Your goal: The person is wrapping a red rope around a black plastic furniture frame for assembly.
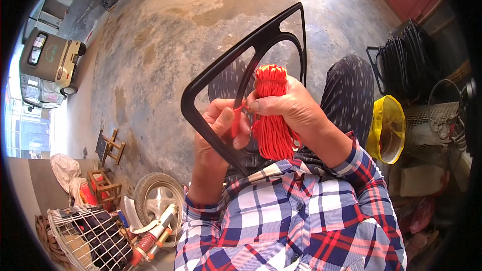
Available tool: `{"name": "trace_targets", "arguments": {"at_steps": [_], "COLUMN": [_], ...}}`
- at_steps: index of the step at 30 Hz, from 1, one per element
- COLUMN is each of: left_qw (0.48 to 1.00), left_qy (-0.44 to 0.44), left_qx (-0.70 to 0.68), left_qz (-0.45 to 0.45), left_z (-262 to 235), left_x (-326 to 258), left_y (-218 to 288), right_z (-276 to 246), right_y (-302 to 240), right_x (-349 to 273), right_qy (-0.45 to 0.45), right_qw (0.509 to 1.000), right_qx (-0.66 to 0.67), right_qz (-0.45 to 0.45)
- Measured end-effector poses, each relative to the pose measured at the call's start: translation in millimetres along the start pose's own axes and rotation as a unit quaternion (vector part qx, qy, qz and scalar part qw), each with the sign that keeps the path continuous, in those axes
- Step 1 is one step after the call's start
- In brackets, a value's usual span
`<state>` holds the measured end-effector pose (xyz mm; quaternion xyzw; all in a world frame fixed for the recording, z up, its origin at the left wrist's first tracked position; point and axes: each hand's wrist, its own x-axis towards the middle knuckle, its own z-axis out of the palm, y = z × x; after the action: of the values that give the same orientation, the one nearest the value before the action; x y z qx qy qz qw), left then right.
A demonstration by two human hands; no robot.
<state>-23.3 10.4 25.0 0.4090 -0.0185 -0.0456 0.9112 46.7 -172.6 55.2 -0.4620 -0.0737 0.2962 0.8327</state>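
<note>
The right grip [281,106] has some fingers behind the bundle of red cord [273,143], so these cannot be seen. The bundle and this grip also hide part of the ring of the black frame [265,36]. One bar of the frame covers some of the left grip [225,123]. Between the fingertips, the crossing of the cord is too small to follow. The lower edge cuts the checked shirt [321,211] and the wire basket [63,233]. Tubes [154,231] partly cover the wheel [159,194]. The mark on the vehicle [47,65] is too small to read.
</note>
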Motion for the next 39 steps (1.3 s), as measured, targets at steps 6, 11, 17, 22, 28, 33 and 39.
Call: {"name": "trace_targets", "arguments": {"at_steps": [6,11,17,22,28,33,39], "left_qw": [1.000,1.000,1.000,0.999,0.999,0.999,0.999], "left_qy": [-0.014,-0.007,-0.001,0.007,0.016,0.002,0.015], "left_qx": [0.012,0.020,-0.001,0.026,0.022,0.031,0.030], "left_qz": [0.002,0.021,0.022,0.020,0.017,0.006,-0.023], "left_z": [0,1,-4,-1,3,6,13], "left_x": [0,0,-1,-1,-1,-2,2], "left_y": [0,1,1,-1,1,1,-1], "right_z": [-4,-11,-25,-14,-8,5,28], "right_y": [4,-2,-9,-4,8,-17,-25], "right_x": [-2,-3,-8,-13,-8,-10,-21], "right_qy": [0.005,-0.001,0.059,0.035,0.001,-0.015,-0.018], "right_qw": [1.000,1.000,0.995,0.999,0.998,0.999,0.975], "right_qx": [0.014,0.002,0.076,0.022,-0.053,-0.017,-0.152], "right_qz": [0.014,0.000,-0.015,-0.013,-0.032,-0.034,-0.158]}}
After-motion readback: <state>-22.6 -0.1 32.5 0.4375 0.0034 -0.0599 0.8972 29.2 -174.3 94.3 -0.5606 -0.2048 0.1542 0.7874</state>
